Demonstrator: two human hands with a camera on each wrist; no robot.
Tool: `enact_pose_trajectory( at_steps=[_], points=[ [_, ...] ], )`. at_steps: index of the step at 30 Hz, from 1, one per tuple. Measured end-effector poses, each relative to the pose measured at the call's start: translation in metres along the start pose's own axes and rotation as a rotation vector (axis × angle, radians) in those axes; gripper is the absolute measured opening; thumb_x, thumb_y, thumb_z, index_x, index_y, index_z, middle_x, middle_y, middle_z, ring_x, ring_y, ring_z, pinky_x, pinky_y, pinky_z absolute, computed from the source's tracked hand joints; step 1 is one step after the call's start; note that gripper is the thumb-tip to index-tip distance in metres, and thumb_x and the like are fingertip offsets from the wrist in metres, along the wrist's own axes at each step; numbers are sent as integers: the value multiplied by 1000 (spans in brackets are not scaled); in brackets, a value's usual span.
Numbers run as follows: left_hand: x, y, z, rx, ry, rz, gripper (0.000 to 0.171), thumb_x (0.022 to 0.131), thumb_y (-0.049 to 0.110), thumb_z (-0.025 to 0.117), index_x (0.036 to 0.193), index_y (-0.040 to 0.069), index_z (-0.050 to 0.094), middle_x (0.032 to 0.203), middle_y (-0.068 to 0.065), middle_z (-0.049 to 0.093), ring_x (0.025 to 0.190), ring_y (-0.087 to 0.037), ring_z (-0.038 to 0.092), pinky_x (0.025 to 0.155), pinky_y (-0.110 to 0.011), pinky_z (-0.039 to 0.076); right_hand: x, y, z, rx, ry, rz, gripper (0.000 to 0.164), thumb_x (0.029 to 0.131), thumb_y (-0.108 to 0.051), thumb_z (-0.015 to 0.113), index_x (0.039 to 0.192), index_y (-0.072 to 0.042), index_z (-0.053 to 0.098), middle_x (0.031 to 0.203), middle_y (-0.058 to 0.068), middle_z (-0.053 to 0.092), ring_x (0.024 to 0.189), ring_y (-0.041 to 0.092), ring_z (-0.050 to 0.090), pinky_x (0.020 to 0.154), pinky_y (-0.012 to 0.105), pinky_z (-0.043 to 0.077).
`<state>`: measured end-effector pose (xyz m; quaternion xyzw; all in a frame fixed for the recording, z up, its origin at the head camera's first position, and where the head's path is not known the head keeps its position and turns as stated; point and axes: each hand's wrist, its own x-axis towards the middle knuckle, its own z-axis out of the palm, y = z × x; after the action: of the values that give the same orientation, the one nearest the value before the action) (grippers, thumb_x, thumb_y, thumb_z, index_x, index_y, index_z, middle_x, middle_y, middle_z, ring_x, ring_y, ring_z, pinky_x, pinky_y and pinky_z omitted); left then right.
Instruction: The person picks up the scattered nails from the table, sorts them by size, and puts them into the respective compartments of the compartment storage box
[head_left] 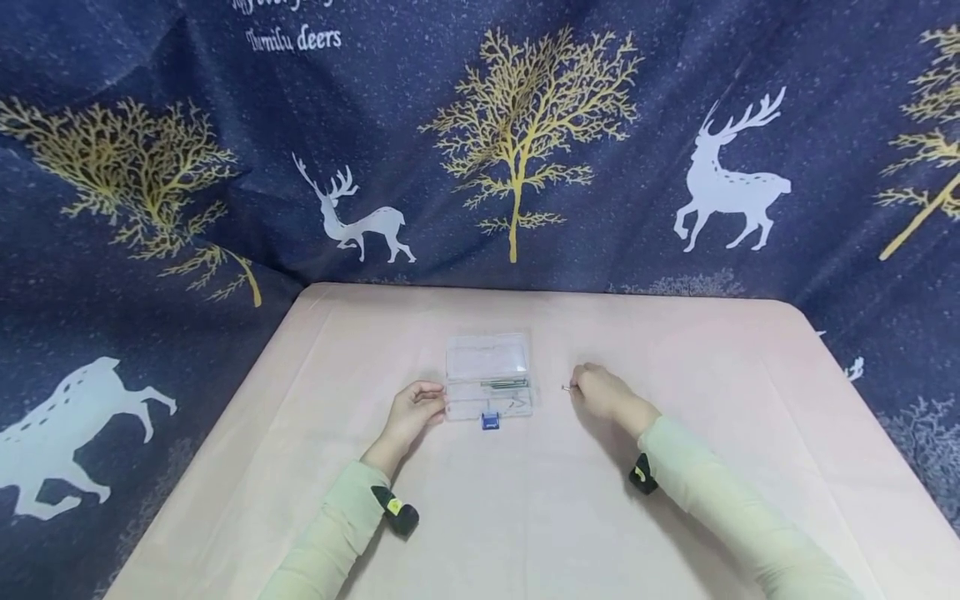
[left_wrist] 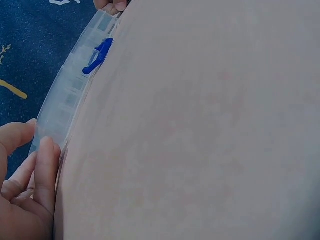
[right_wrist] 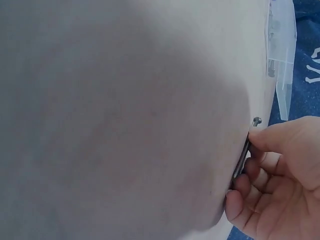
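A clear plastic storage box [head_left: 467,410] with a blue latch [head_left: 491,421] lies on the table with its lid [head_left: 487,357] raised at the back. Several thin greenish rods [head_left: 506,384] and some small metal pieces lie in its compartments. My left hand [head_left: 412,412] holds the box's left end between thumb and fingers, as the left wrist view also shows. Right of the box, my right hand [head_left: 600,390] pinches a thin dark metal rod [right_wrist: 243,159] with a small knobbed end, low over the table. My curled fingers partly hide the rod; its exact kind is unclear.
A pale pink cloth covers the table [head_left: 525,517]. Behind it and at the sides hangs a dark blue curtain [head_left: 585,200] with white deer and golden trees. A black wrist device sits on each sleeve.
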<state>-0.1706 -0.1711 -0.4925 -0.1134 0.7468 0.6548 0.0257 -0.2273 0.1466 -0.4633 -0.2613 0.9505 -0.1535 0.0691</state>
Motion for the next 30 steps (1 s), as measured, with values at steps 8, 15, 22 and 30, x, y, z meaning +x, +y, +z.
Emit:
enact_pose_trajectory(
  at_steps=[8, 15, 22, 30],
  points=[
    [0, 1, -3, -3, -21, 4, 29, 86, 3, 63, 113, -7, 57, 104, -16, 61, 84, -13, 64, 73, -22, 60, -4, -7, -9, 43, 2, -9, 14, 93, -3, 50, 99, 7, 57, 92, 18, 63, 94, 38, 62, 89, 47, 54],
    [-8, 14, -4, -10, -14, -8, 27, 86, -2, 61, 111, -10, 56, 99, -15, 61, 80, -12, 62, 72, -22, 60, -6, -7, -8, 104, 6, -46, 9, 91, -6, 57, 96, 0, 61, 92, 12, 67, 93, 34, 64, 88, 45, 55],
    [1, -3, -1, 1, 4, 4, 25, 85, 0, 62, 109, -7, 59, 95, -10, 63, 77, -10, 63, 69, -20, 60, -10, -3, -3, 167, 26, -46, 7, 85, 0, 61, 89, -1, 66, 90, 11, 69, 92, 33, 65, 89, 46, 55],
    [1, -4, -1, 38, 6, 7, 25, 84, 2, 61, 108, -5, 59, 96, -11, 63, 78, -11, 63, 72, -21, 60, -16, 2, -2, 395, 19, 37, 7, 84, 0, 59, 86, 0, 66, 88, 11, 67, 88, 28, 62, 87, 48, 54]
  ],
)
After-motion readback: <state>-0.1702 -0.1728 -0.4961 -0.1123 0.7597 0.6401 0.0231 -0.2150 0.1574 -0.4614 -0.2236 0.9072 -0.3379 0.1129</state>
